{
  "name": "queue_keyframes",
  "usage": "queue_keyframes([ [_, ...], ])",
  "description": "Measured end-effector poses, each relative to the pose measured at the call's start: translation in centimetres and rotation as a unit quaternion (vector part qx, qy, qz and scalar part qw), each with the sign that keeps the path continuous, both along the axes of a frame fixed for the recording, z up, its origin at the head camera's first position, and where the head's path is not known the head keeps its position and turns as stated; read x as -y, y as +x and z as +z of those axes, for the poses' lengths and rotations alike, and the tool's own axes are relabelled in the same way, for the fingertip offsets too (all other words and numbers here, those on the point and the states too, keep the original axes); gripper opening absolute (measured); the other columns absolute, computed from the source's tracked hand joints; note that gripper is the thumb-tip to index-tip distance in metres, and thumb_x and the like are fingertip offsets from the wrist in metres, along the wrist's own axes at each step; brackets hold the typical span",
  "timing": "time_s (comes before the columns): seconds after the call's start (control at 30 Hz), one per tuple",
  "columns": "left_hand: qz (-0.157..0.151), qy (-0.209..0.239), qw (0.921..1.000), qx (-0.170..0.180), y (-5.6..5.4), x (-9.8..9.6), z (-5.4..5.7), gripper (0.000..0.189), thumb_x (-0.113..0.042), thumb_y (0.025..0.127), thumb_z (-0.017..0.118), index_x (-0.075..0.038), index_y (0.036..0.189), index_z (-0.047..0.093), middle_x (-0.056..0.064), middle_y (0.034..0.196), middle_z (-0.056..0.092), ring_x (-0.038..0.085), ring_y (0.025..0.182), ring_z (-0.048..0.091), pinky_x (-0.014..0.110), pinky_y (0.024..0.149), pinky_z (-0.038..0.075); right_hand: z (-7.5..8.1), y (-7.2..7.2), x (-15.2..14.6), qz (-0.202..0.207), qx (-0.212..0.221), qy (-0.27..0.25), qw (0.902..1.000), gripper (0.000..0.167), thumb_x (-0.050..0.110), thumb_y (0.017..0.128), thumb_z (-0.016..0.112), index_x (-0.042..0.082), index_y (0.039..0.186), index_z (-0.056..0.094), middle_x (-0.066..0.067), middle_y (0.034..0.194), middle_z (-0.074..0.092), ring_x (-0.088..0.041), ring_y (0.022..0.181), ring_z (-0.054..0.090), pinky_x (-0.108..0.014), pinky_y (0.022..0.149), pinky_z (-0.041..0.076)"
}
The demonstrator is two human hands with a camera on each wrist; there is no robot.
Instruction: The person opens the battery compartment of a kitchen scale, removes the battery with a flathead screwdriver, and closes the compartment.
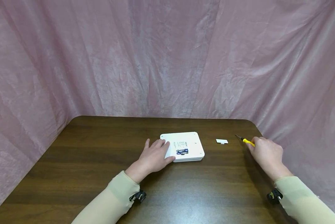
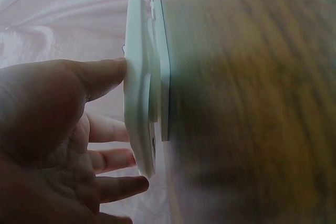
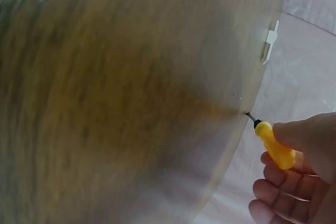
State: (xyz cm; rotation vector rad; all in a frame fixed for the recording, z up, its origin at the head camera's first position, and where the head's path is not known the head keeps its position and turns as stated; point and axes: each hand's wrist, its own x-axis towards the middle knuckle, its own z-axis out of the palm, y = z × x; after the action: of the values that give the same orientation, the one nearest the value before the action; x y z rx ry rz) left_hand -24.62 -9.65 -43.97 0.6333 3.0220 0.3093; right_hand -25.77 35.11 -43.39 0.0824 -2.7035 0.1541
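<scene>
A pink, softly shiny fabric curtain [image 1: 167,59] hangs in folds behind a dark brown wood-grain tabletop [image 1: 80,168] with rounded far corners. Two long pale green sleeves, the left one [image 1: 112,199] and the right one [image 1: 299,196], reach in from the near side, each with a small black device strapped at the wrist.

A flat white plastic box with rounded corners [image 1: 195,144] lies near the middle of the tabletop; from the side it shows a thick upper body above a thinner plate. The left hand [image 1: 154,158] rests on its left end, grip spread wide, fingers extended over the top and thumb against the near edge, not wrapped around it.

At the right, the right hand [image 1: 267,155] has its grip closed around the yellow handle of a slim screwdriver [image 1: 248,142] with a thin metal shaft, whose tip points away and to the left. A small white tabbed plate [image 1: 222,141] lies between box and screwdriver, touching neither. Smallest, dark blue cylindrical batteries [image 1: 182,151] sit in a recess in the box's top, below printed text.
</scene>
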Motion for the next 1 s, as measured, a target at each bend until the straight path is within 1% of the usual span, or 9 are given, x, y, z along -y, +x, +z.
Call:
queue_keyframes([
  [0.13,-0.008,0.004,1.0,-0.001,-0.03,-0.12,-0.03,0.075,-0.055,0.111,0.063,-0.006,0.166,0.05,0.017,0.167,0.047,0.032,0.157,0.042,0.063,0.131,0.02,-0.17,0.08,0.09,-0.002,0.046,0.008,0.9989,0.028,0.022,0.099,0.077,0.008,0.078,0.064,-0.013,0.067,0.063,-0.041,0.057,0.061,-0.06,0.049,0.044],
  [0.23,-0.013,0.01,0.9999,-0.001,-0.01,-0.19,-0.02,0.075,-0.054,0.111,0.063,-0.003,0.165,0.049,0.019,0.166,0.048,0.034,0.156,0.043,0.058,0.131,0.025,-0.29,0.12,0.16,-0.005,0.076,0.013,0.997,0.034,0.024,0.1,0.075,0.01,0.075,0.059,-0.012,0.064,0.061,-0.04,0.057,0.061,-0.061,0.05,0.045],
  [0.37,-0.017,0.014,0.9997,0.001,-0.03,-0.22,-0.01,0.076,-0.053,0.112,0.063,-0.001,0.165,0.049,0.022,0.164,0.048,0.036,0.154,0.045,0.052,0.129,0.032,-0.34,0.03,0.23,-0.005,0.104,0.02,0.9944,0.034,0.026,0.101,0.077,0.009,0.077,0.058,-0.012,0.065,0.061,-0.04,0.06,0.062,-0.061,0.053,0.047],
  [0.47,-0.018,0.013,0.9997,0.001,-0.07,-0.21,0.0,0.076,-0.053,0.112,0.063,-0.001,0.165,0.048,0.022,0.164,0.048,0.037,0.153,0.046,0.051,0.128,0.034,-0.32,-0.1,0.27,-0.004,0.121,0.023,0.9923,0.033,0.027,0.1,0.078,0.009,0.08,0.06,-0.012,0.067,0.061,-0.039,0.062,0.063,-0.062,0.054,0.048],
  [0.6,-0.019,0.014,0.9997,0.003,-0.12,-0.2,-0.03,0.076,-0.053,0.112,0.063,-0.001,0.165,0.048,0.022,0.165,0.047,0.037,0.154,0.045,0.05,0.128,0.034,-0.28,-0.16,0.3,-0.005,0.136,0.024,0.9903,0.033,0.029,0.101,0.078,0.008,0.081,0.061,-0.011,0.067,0.06,-0.036,0.061,0.062,-0.061,0.054,0.049],
  [0.77,-0.02,0.016,0.9997,0.003,-0.23,-0.2,-0.08,0.076,-0.053,0.112,0.063,-0.001,0.165,0.048,0.022,0.165,0.047,0.037,0.154,0.045,0.049,0.128,0.034,-0.17,-0.08,0.38,-0.006,0.147,0.022,0.9888,0.038,0.034,0.102,0.078,0.01,0.077,0.06,-0.009,0.065,0.057,-0.031,0.058,0.058,-0.058,0.054,0.048],
  [1.0,-0.023,0.019,0.9995,0.001,-0.29,-0.25,-0.11,0.076,-0.053,0.112,0.063,0.0,0.165,0.048,0.022,0.164,0.047,0.037,0.153,0.046,0.049,0.128,0.035,0.16,-0.04,0.34,-0.014,0.166,0.023,0.9858,0.047,0.041,0.104,0.076,0.013,0.071,0.058,-0.009,0.064,0.056,-0.032,0.058,0.058,-0.059,0.056,0.048],
])
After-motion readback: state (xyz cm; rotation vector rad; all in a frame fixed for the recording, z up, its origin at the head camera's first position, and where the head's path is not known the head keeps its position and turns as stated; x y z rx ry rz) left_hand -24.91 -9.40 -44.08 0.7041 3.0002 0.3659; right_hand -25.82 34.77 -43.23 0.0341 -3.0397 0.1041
